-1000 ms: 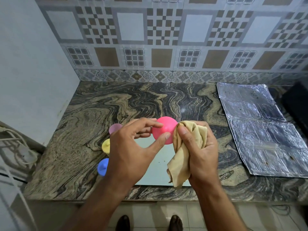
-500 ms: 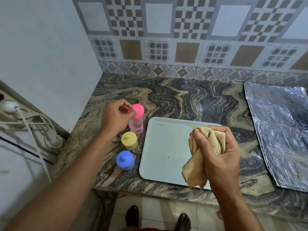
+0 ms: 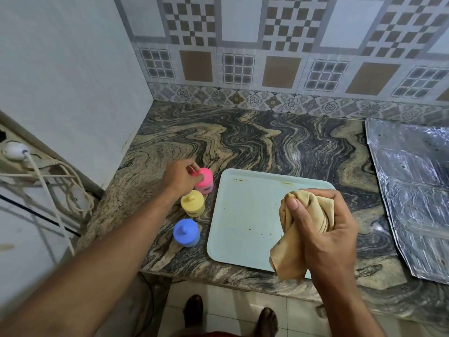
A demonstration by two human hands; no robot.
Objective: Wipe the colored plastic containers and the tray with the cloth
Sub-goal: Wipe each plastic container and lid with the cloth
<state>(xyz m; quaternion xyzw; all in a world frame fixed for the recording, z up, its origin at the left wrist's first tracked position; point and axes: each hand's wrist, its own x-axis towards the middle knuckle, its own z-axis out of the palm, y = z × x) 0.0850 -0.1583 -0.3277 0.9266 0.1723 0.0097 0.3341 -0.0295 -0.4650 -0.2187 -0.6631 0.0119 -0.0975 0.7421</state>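
Running along the far left edge, a white plug point(image 3: 14, 149) and pale cords point(image 3: 73, 188) are seen against the wall, off the marble counter point(image 3: 267, 142). Three lidded plastic containers are counted, lined up in a row just left of the tray: a blue container point(image 3: 186, 232) nearest the counter's front edge, a yellow container point(image 3: 192, 203) behind it, and a pink container point(image 3: 205, 181) farthest back. The pink one is pinched at its lid by the curled fingers of the left hand point(image 3: 181, 177), so part of the lid is hidden. One pale blue tray point(image 3: 243, 215) is laid flat on the counter, marked with small brown specks and a smear near its far rim. One tan cloth point(image 3: 303, 229) is bunched and gripped tightly in the right hand point(image 3: 328, 234), held above the tray's right front corner, which is covered from view. One sheet of creased foil point(image 3: 413, 190) is spread on the counter well right of the tray. Two feet point(image 3: 194, 310) are visible on the tiled floor below.
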